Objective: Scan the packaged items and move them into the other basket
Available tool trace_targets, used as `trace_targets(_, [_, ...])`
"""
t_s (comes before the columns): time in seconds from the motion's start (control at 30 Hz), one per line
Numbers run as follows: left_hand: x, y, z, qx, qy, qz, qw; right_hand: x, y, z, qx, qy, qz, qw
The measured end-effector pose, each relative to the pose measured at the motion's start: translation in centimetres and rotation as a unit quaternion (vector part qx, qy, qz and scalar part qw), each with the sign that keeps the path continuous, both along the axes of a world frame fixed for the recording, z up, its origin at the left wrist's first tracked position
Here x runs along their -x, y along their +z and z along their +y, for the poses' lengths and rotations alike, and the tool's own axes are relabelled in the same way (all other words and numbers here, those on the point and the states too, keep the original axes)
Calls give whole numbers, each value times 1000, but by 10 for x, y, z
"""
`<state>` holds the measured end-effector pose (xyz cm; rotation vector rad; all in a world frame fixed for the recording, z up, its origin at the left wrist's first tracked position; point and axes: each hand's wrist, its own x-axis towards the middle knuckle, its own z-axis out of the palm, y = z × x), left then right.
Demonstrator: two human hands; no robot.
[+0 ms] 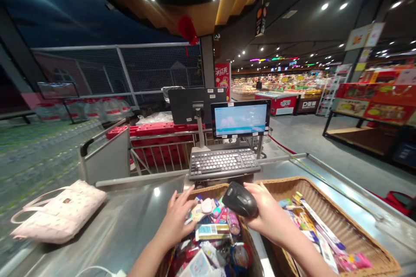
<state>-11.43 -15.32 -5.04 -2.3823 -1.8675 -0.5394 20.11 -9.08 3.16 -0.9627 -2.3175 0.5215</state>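
Note:
My right hand [261, 207] is wrapped round a black barcode scanner [239, 199], held above the right side of a wicker basket [212, 190]. Packaged goods fill that basket, among them a box with a barcode [212, 231] and a purple-pink bottle [233, 222]. Over the basket's left side, my left hand [178, 214] has its fingers spread, close to the small packets. Whether its fingertips touch any of them I cannot tell. A second wicker basket [349, 220], to the right, holds long thin packages and a pink packet [353, 262].
Behind the baskets stand a keyboard [224, 162] and a lit monitor [240, 119]. A pale handbag [61, 212] lies on the metal counter [136, 225] at the left. Beyond it is a metal trolley [107, 151]. Store shelves [367, 112] stand at the right.

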Motion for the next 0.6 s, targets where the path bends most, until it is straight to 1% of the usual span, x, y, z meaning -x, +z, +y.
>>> trace_targets(0.07, [0,-9,-12,31,-1,-7,999,1,1,-2,0,23,-8,1000])
trace_targets(0.13, [-2,-14,-22,62,-1,-10,998,1,2,-6,11,38,-11,999])
trace_targets(0.27, [2,-19,-33,134,9,1,991,-3,5,-12,44,33,-15,998])
trace_targets(0.33, [5,-18,-33,146,13,10,989,-13,6,-11,47,22,-15,999])
trace_targets(0.4, [5,-15,-27,128,6,14,992,-30,8,-7,39,-3,-7,999])
trace_targets(0.47, [-3,-7,-15,91,-16,15,996,-52,12,-1,28,-31,2,999])
trace_targets(0.53, [-24,3,4,52,-46,14,997,-76,16,5,8,-56,6,998])
trace_targets(0.6, [-55,13,26,24,-85,9,996,-100,21,11,-14,-89,11,996])
